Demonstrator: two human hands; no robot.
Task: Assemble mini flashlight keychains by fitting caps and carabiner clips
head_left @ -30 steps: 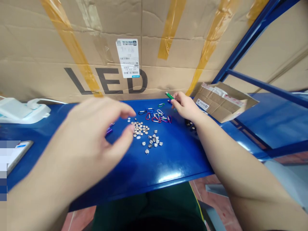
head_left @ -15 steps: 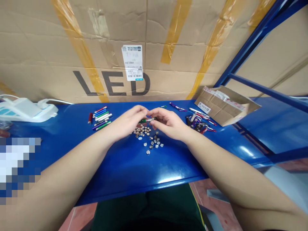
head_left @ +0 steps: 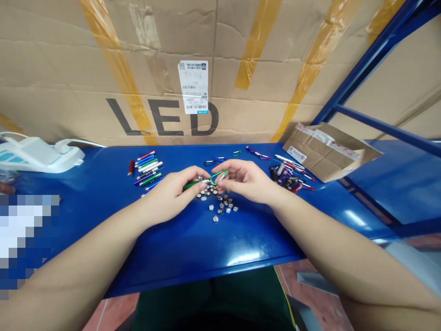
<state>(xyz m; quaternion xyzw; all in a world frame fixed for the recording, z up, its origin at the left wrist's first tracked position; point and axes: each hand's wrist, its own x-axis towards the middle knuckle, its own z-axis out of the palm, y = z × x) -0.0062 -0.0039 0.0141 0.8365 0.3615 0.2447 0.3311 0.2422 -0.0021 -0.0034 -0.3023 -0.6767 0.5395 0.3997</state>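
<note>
My left hand (head_left: 174,195) grips a slim green mini flashlight (head_left: 191,185) that points right, over the pile of metal parts. My right hand (head_left: 245,181) pinches a green carabiner (head_left: 217,177) close to the flashlight's tip. The two seem linked, but fingers hide the join. Just below the hands lie small round button cells (head_left: 206,193) and, beside them, slotted silver caps (head_left: 225,204). A few coloured carabiners (head_left: 212,162) lie beyond my fingertips.
The blue table (head_left: 206,243) bears a neat group of flashlight barrels (head_left: 147,168) on the left and assembled flashlights with carabiners (head_left: 288,174) on the right. An open cardboard box flap (head_left: 327,152) and a white device (head_left: 37,156) stand at the back.
My hands have drawn slightly apart. The green carabiner now shows between them at the flashlight's tip, and the view has shifted a little.
</note>
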